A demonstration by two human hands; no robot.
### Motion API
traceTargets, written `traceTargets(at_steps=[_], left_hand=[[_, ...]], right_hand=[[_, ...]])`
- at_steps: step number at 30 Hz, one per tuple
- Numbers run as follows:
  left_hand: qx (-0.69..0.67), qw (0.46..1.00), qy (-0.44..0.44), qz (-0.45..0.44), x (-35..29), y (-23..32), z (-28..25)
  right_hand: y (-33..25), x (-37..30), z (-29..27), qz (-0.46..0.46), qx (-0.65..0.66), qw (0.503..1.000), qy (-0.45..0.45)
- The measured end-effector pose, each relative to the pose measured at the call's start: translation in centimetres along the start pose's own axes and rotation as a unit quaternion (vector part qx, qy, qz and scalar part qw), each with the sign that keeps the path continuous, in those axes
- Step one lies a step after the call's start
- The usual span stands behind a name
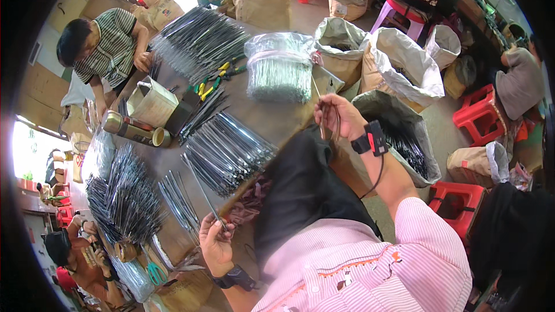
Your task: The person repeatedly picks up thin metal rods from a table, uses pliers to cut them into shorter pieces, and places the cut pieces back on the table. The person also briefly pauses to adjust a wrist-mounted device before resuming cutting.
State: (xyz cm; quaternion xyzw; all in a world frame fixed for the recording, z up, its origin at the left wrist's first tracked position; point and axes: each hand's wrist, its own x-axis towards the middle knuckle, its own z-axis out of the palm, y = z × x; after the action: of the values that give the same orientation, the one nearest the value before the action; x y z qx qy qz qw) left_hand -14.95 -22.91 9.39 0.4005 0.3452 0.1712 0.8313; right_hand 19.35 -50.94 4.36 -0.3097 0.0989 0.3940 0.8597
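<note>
My left hand [217, 245], low in the middle, pinches the lower end of a thin dark metal rod [202, 190] that slants up and away over the table. Closed fingers of my right hand [341, 116] grip a slender tool with two brown handles [330, 126]; its kind is unclear. A thin light-coloured length [315, 89] sticks up from that hand. Between the hands, a neat row of shiny dark metal rods [225, 153] lies at the table's near edge. A smaller row of rods [178, 202] lies left of it, beside the held rod.
Larger rod piles [124, 196] [196, 40], a plastic-wrapped bundle [280, 75], yellow-green pliers [207, 87], a thermos [128, 127] and a box [151, 102] crowd the table [269, 116]. Open sacks [399, 63] and red stools [459, 208] stand right. A co-worker [115, 40] sits across; another is lower left.
</note>
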Motion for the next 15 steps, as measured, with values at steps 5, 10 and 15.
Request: traceTargets(at_steps=[5,10,15], left_hand=[[0.004,0.999,-0.054,-0.007,0.1,-0.6,1.7],[-0.002,0.997,-0.074,-0.008,-0.3,-0.9,3.2],[0.030,0.993,-0.106,-0.036,-0.3,-1.2,4.4]], right_hand=[[-2.0,4.0,0.7,-0.052,0.033,0.998,0.032],[-1.0,2.7,0.4,-0.083,0.009,0.996,-0.035],[1.7,-2.6,2.3,-0.024,-0.133,0.990,-0.031]])
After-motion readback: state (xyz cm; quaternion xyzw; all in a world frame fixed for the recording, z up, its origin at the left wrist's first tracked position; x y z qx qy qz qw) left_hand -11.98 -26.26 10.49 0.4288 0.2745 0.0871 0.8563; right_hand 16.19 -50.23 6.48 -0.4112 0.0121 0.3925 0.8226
